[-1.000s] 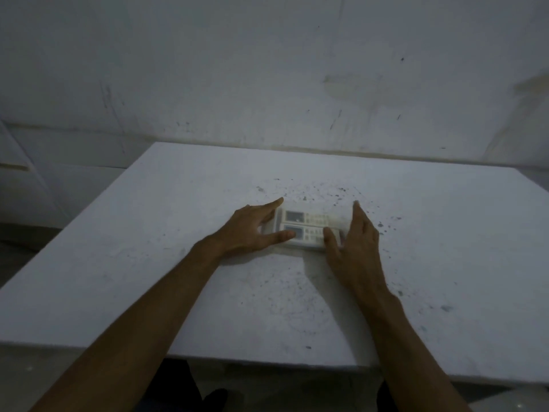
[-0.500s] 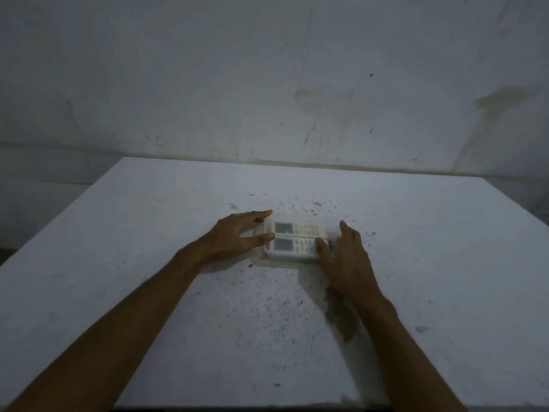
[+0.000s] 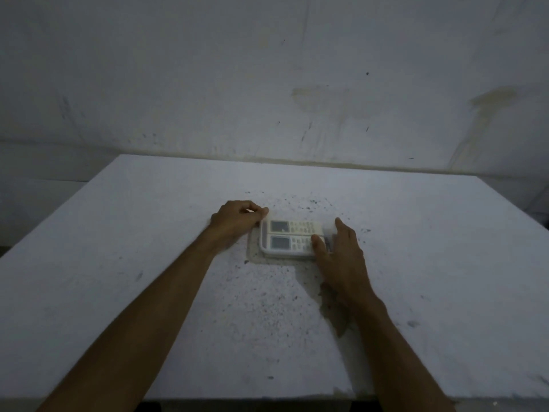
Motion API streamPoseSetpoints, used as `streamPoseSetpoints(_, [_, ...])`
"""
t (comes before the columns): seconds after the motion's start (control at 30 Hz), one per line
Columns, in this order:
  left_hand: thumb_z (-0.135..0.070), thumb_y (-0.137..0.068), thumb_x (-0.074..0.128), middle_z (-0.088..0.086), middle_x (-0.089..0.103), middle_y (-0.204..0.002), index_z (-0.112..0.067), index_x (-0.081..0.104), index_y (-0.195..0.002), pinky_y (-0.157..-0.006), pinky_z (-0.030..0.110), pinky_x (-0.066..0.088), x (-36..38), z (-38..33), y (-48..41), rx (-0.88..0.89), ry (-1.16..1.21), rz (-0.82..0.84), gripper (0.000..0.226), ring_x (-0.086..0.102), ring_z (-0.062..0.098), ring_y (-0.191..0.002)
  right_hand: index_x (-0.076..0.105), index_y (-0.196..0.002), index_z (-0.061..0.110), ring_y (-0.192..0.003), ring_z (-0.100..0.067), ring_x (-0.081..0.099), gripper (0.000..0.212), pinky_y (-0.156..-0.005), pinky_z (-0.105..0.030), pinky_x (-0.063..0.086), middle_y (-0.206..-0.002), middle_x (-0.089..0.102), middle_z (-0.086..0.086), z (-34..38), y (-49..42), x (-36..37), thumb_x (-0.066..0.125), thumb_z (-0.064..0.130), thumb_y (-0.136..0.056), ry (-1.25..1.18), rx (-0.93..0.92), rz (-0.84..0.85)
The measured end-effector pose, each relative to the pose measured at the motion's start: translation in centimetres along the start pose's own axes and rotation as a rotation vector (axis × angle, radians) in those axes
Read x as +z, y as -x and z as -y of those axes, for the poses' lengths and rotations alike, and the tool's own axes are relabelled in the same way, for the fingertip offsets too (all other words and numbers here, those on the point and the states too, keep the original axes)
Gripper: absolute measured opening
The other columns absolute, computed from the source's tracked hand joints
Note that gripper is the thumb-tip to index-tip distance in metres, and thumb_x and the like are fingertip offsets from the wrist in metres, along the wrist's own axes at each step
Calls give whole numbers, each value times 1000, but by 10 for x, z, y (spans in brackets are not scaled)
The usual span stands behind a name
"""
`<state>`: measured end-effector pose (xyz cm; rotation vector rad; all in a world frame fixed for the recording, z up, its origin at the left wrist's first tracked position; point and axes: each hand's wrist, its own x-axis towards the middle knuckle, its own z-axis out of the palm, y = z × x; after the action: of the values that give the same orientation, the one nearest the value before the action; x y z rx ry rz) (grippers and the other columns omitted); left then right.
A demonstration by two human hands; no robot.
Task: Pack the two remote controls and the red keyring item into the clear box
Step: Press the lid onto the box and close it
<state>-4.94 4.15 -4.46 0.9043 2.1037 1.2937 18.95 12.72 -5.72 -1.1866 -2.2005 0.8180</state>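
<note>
Two white remote controls lie side by side inside the clear box (image 3: 253,257) at the middle of the table, the far remote (image 3: 294,226) and the near remote (image 3: 285,244), both with their screens to the left. My left hand (image 3: 234,222) has its fingers curled against the box's far left corner. My right hand (image 3: 343,251) clasps the box's right end, thumb on top by the near remote, fingers along the far right side. No red keyring item shows; the right end of the box is hidden by my right hand.
The box sits on a white table (image 3: 142,263) speckled with dark marks. A stained white wall (image 3: 267,84) rises just behind the table's far edge. The table's near edge runs along the bottom of the view.
My left hand's fingers have curled in from a spread grip to the box's far left corner. My right hand stays at the right end. The camera has tilted slightly.
</note>
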Motion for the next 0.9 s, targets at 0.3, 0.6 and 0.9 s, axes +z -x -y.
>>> streamPoseSetpoints(0.3, [-53, -75, 66, 6, 69, -102, -21, 62, -72, -101, 42, 47, 20, -32, 2, -214, -186, -148, 33, 60, 32, -108, 22, -158, 19, -145, -28, 36, 77, -116, -48, 38, -164, 24, -7, 6, 10, -3, 50, 56, -97, -113, 30, -60])
streamPoseSetpoints(0.6, [-77, -79, 63, 7, 35, -163, -19, 25, -160, -113, 43, 40, 30, -21, 76, 9, -102, -109, 107, 40, 28, -145, 68, -127, 9, -100, -25, 69, 38, -83, -36, 57, -115, 73, -11, 17, -9, -7, 54, 33, -101, -231, 221, 41])
streamPoseSetpoints(0.9, [-57, -71, 84, 5, 40, -161, -23, 27, -159, -108, 34, 46, -42, 11, 30, 86, -18, -94, 110, 46, 22, -140, 44, -144, 36, -107, -20, 62, 65, -91, -34, 57, -138, 50, -6, 60, -54, 32, 60, 65, -88, -115, -108, 250])
